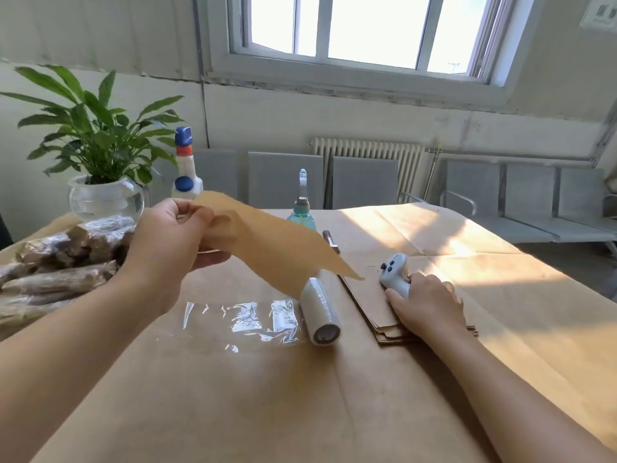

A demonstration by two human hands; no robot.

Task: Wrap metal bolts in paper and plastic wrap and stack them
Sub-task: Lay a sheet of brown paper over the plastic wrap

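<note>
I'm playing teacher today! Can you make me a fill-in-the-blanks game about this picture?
1. The left hand holds up a sheet of brown ____.
2. The right hand grips a white ____ on the paper stack.
3. The plastic wrap roll lies ____ the two hands.

Missing words: paper; controller; between

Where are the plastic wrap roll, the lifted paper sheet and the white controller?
plastic wrap roll (320,310), head view, middle of the roll.
paper sheet (267,242), head view, centre.
white controller (394,267), head view, its button face.
</note>
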